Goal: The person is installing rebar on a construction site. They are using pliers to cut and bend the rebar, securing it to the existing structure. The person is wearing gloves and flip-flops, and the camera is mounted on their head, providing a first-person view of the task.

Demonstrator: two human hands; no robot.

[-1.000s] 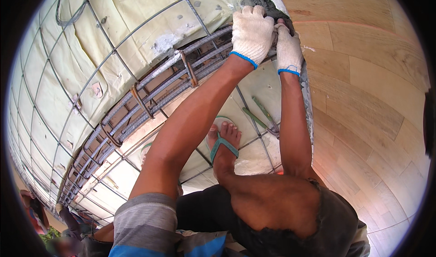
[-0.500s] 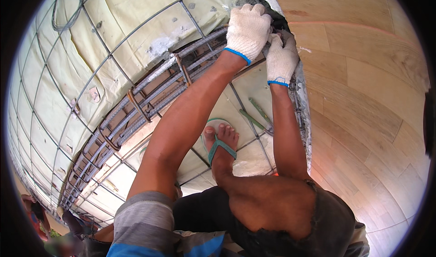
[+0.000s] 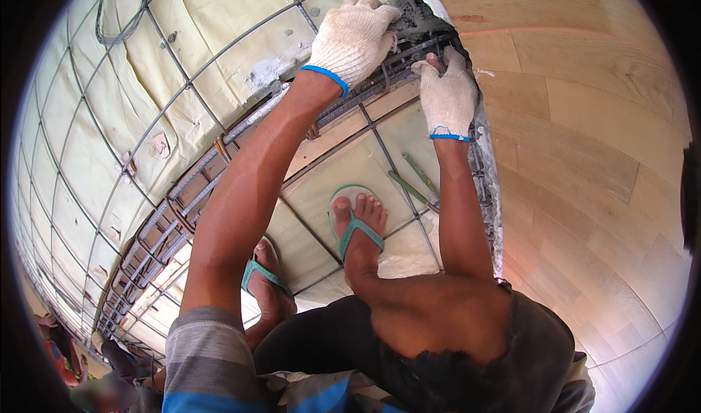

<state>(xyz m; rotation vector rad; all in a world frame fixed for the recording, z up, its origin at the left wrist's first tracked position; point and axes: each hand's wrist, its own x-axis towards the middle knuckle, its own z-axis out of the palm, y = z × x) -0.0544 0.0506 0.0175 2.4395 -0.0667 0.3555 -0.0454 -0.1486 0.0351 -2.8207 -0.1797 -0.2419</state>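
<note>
My left hand (image 3: 354, 44), in a white knit glove with a blue cuff, is closed with bent fingers over the far end of the rebar beam cage (image 3: 171, 219). Whatever it grips is hidden beneath it. My right hand (image 3: 447, 99), gloved alike, reaches to the beam's corner beside the rough concrete edge (image 3: 478, 165). Its thumb stands apart from the fingers, and a bare fingertip shows through the glove. Nothing clear is visible in it. Short lengths of bar (image 3: 409, 56) run between the two hands.
Thin bar mesh (image 3: 188, 84) covers pale sheeting at left, with coiled wire (image 3: 120, 29) on it. A green-handled tool (image 3: 416, 179) lies near my sandalled foot (image 3: 358, 223). Wood-look panelling (image 3: 569, 121) rises at right. Another person (image 3: 62, 351) is at far lower left.
My left hand has moved left, away from the corner and my right hand. My right hand has dropped slightly, its thumb now farther from the fingers. My second foot has come into view.
</note>
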